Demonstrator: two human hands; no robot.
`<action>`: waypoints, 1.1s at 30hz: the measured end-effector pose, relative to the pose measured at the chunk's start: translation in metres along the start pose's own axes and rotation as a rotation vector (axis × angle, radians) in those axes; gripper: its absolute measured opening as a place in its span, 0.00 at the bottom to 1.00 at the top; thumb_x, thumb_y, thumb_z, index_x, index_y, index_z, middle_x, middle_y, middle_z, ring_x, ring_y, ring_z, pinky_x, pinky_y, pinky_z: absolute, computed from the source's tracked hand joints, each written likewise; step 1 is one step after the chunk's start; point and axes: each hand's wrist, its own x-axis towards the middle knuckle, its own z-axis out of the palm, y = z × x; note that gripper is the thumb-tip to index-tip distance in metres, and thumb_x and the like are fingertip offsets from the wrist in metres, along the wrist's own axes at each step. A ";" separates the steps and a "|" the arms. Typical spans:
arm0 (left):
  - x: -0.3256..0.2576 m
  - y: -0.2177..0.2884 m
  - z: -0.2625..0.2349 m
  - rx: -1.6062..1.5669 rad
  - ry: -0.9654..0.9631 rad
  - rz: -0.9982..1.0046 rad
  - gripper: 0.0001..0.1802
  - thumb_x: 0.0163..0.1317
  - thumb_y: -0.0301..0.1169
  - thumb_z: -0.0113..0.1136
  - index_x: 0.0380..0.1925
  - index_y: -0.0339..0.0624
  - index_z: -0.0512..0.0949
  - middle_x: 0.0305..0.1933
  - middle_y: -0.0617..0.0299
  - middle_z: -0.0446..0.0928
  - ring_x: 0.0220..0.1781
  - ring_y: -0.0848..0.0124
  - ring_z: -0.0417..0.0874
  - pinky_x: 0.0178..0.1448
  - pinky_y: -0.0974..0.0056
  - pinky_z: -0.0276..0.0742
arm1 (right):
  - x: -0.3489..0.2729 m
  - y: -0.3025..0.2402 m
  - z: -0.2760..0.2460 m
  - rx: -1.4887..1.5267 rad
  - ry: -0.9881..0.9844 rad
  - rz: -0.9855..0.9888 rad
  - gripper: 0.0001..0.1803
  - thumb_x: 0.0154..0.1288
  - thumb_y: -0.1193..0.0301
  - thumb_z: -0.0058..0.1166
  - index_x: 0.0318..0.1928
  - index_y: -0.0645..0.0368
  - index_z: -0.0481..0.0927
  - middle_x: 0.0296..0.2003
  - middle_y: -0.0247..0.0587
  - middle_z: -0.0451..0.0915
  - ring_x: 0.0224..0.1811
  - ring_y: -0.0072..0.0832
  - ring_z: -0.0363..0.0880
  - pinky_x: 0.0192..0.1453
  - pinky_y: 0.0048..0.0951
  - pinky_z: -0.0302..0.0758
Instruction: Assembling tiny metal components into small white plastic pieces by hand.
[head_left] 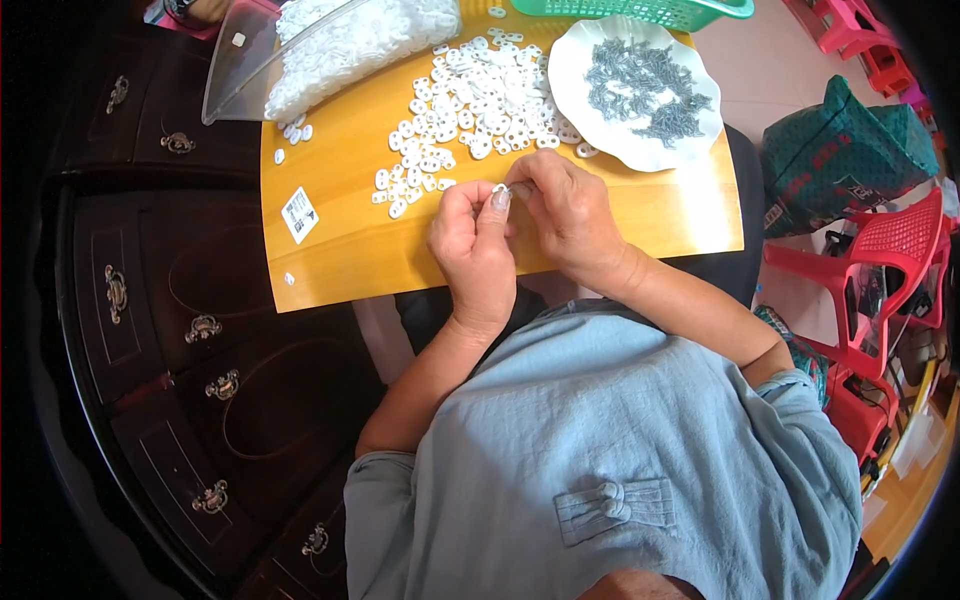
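My left hand (475, 250) is closed in a pinch on a small white plastic piece (500, 188), mostly covered by the thumb and fingertip. Right beside it, my right hand (575, 215) has its fingers pinched together against that piece; whatever they hold is too hidden to make out. Both hands are over the near part of a yellow wooden board (350, 270). Just beyond them lies a loose heap of white oval pieces with two holes (490, 95). A white scalloped plate (640, 150) at the far right of the board bears many small grey screw-like parts (645, 85).
A clear plastic bin (235, 75) full of white pieces stands at the far left, a green basket (640, 8) at the far edge. A white label (299, 215) is on the board. Dark drawers (150, 290) flank the left; a teal bag (840, 160) and pink plastic chair (870, 260) the right.
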 end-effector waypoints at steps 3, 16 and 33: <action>-0.002 -0.007 0.002 0.030 0.040 0.007 0.02 0.64 0.21 0.59 0.32 0.36 0.75 0.25 0.64 0.75 0.25 0.75 0.73 0.31 0.68 0.71 | -0.001 0.000 0.002 0.023 -0.004 0.027 0.09 0.58 0.85 0.55 0.39 0.63 0.75 0.31 0.46 0.77 0.33 0.43 0.80 0.36 0.36 0.76; -0.001 -0.015 0.003 -0.046 0.100 0.100 0.03 0.64 0.20 0.58 0.32 0.38 0.75 0.27 0.64 0.74 0.28 0.74 0.73 0.34 0.68 0.70 | -0.001 -0.004 0.001 0.139 -0.025 0.061 0.06 0.63 0.84 0.54 0.39 0.63 0.77 0.30 0.43 0.77 0.31 0.34 0.78 0.36 0.29 0.74; -0.006 0.002 -0.089 -0.523 0.279 -0.116 0.06 0.69 0.27 0.58 0.39 0.35 0.76 0.28 0.63 0.76 0.23 0.79 0.75 0.20 0.75 0.68 | 0.062 -0.038 0.076 -0.424 -0.357 -0.467 0.10 0.51 0.63 0.60 0.31 0.55 0.82 0.28 0.41 0.79 0.30 0.39 0.83 0.29 0.37 0.79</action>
